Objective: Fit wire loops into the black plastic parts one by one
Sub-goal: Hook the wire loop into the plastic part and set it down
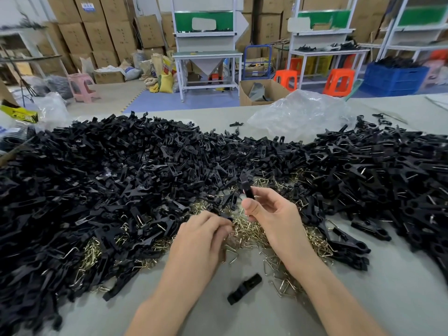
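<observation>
Right hand point(271, 214) pinched a black plastic part point(248, 191); left hand point(206, 230) curled over wire loops point(252, 235), grasp unclear. Best: single loop, squarely aligned.

Crumpled clear plastic bag point(300, 112), orange stools point(338, 81)

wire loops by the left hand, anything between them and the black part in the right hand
Nothing visible does. The left hand is at the wire loops, and the right hand holds the black part close by.

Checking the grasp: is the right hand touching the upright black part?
Touching. Head view shows the right hand pinching the upright black part at its lower end.
</observation>
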`<state>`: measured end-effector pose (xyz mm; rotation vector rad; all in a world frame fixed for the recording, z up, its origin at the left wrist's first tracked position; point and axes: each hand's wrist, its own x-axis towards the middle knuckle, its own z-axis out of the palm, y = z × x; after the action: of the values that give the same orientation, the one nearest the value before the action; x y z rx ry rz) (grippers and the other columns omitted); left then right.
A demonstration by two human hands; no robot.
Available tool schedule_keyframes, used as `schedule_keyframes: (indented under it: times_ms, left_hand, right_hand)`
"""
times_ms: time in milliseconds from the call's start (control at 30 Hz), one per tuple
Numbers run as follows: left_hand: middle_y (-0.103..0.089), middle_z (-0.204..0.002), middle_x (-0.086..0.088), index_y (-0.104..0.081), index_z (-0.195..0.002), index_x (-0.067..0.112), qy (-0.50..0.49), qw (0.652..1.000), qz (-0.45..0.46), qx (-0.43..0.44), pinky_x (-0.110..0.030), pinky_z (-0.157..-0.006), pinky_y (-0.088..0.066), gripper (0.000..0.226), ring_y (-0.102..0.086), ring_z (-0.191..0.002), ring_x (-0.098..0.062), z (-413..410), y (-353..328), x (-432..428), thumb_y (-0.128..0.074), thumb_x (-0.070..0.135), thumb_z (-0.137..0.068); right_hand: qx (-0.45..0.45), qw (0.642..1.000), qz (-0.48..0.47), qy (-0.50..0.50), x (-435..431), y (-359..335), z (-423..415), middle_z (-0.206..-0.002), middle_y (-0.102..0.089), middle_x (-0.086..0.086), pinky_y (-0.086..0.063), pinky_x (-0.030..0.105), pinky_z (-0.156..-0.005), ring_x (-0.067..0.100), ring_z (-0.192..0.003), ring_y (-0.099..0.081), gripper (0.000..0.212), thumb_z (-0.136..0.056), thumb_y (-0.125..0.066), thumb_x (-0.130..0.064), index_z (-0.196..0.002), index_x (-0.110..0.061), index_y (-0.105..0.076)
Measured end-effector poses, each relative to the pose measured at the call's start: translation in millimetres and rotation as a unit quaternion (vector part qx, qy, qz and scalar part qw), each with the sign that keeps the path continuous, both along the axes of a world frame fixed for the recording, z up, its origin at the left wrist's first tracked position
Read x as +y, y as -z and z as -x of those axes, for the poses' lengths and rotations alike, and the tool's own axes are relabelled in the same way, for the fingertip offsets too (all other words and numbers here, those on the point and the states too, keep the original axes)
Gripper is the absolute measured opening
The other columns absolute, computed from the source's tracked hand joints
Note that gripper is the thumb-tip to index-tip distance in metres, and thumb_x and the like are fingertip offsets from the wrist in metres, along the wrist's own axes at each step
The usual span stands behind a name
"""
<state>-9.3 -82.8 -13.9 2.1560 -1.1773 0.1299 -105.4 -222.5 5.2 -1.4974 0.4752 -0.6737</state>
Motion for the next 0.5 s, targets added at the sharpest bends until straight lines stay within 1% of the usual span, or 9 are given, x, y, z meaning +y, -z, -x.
schedule_keyframes:
  times_ms: [33, 100, 133, 200, 267, 300, 367, 433, 500]
  left_hand:
    - [-0.065, -0.099, 0.018, -0.073, -0.103, 0.025, -0.013, 0.999, 0.038, 0.034, -0.03, -0.089, -0.046, 0.016, -0.059, -0.097, -0.005, -0.6, -0.9, -0.1, -0.058, 0.029, -0.099]
    - [-0.068, -0.095, 0.021, -0.073, -0.102, 0.027, -0.036, 0.991, 0.097, 0.083, -0.017, -0.084, -0.046, 0.016, -0.061, -0.093, 0.001, -0.9, -3.4, 0.3, -0.057, 0.028, -0.099]
    - [-0.068, -0.093, 0.023, -0.072, -0.102, 0.028, -0.04, 0.987, 0.113, 0.103, -0.011, -0.08, -0.044, 0.016, -0.062, -0.093, 0.004, -0.5, -4.2, 0.6, -0.057, 0.028, -0.1]
    - [-0.068, -0.091, 0.026, -0.07, -0.104, 0.032, -0.035, 0.983, 0.13, 0.127, -0.005, -0.076, -0.042, 0.016, -0.062, -0.092, 0.007, 0.2, -5.2, 1.6, -0.056, 0.027, -0.1]
    - [-0.069, -0.087, 0.026, -0.068, -0.104, 0.036, -0.026, 0.978, 0.141, 0.15, -0.008, -0.071, -0.044, 0.016, -0.064, -0.085, 0.004, 1.0, -5.6, 1.9, -0.056, 0.026, -0.1]
    - [-0.069, -0.086, 0.026, -0.067, -0.102, 0.036, -0.025, 0.975, 0.149, 0.163, -0.012, -0.068, -0.046, 0.014, -0.065, -0.08, 0.001, 1.2, -5.9, 1.7, -0.057, 0.026, -0.1]
    - [-0.071, -0.085, 0.022, -0.067, -0.1, 0.034, -0.032, 0.965, 0.171, 0.198, -0.021, -0.069, -0.051, 0.01, -0.066, -0.076, -0.007, 1.0, -6.5, 0.8, -0.06, 0.027, -0.098]
    - [-0.071, -0.083, 0.02, -0.066, -0.094, 0.032, -0.037, 0.953, 0.192, 0.231, -0.018, -0.066, -0.05, 0.007, -0.066, -0.075, -0.004, 1.9, -7.3, 0.2, -0.062, 0.028, -0.097]
    - [-0.07, -0.077, 0.017, -0.067, -0.089, 0.029, -0.039, 0.944, 0.206, 0.255, -0.012, -0.06, -0.044, 0.008, -0.061, -0.065, 0.001, 3.6, -7.5, -0.4, -0.064, 0.029, -0.097]
  right_hand:
    - [0.0, 1.0, -0.004, -0.006, 0.2, -0.6, 0.4, -0.096, -0.076, -0.002, -0.057, 0.022, -0.08, 0.009, -0.086, -0.071, 0.038, -0.076, -0.078, -0.045, -0.108, -0.026, -0.073]
    - [-0.005, 0.999, -0.022, -0.029, 0.7, -2.1, 0.9, -0.1, -0.076, 0.002, -0.058, 0.023, -0.082, 0.014, -0.092, -0.073, 0.037, -0.079, -0.079, -0.038, -0.111, -0.021, -0.073]
    - [-0.007, 0.998, -0.032, -0.045, 1.2, -2.7, 1.2, -0.101, -0.076, 0.004, -0.059, 0.024, -0.082, 0.017, -0.095, -0.074, 0.037, -0.079, -0.08, -0.035, -0.111, -0.019, -0.073]
    - [-0.012, 0.995, -0.057, -0.08, 3.5, -3.8, 0.9, -0.103, -0.076, 0.007, -0.06, 0.025, -0.081, 0.02, -0.098, -0.075, 0.04, -0.077, -0.08, -0.033, -0.112, -0.015, -0.073]
    - [-0.013, 0.991, -0.086, -0.102, 6.4, -3.7, -0.4, -0.104, -0.076, 0.01, -0.06, 0.026, -0.08, 0.023, -0.099, -0.075, 0.041, -0.075, -0.08, -0.031, -0.111, -0.014, -0.073]
    - [-0.013, 0.989, -0.101, -0.108, 7.8, -3.2, -1.3, -0.104, -0.075, 0.011, -0.061, 0.026, -0.08, 0.024, -0.099, -0.075, 0.041, -0.075, -0.081, -0.031, -0.111, -0.014, -0.073]
    - [-0.02, 0.985, -0.122, -0.119, 9.1, -1.5, -2.9, -0.105, -0.075, 0.012, -0.061, 0.028, -0.081, 0.025, -0.1, -0.075, 0.04, -0.073, -0.082, -0.033, -0.109, -0.015, -0.075]
    - [-0.041, 0.981, -0.14, -0.129, 8.2, -0.2, -4.3, -0.103, -0.076, 0.01, -0.06, 0.03, -0.083, 0.024, -0.101, -0.074, 0.04, -0.07, -0.086, -0.041, -0.103, -0.021, -0.078]
    - [-0.07, 0.973, -0.172, -0.133, 6.2, 0.1, -5.6, -0.101, -0.077, 0.008, -0.06, 0.03, -0.082, 0.024, -0.099, -0.075, 0.046, -0.062, -0.092, -0.048, -0.099, -0.023, -0.08]
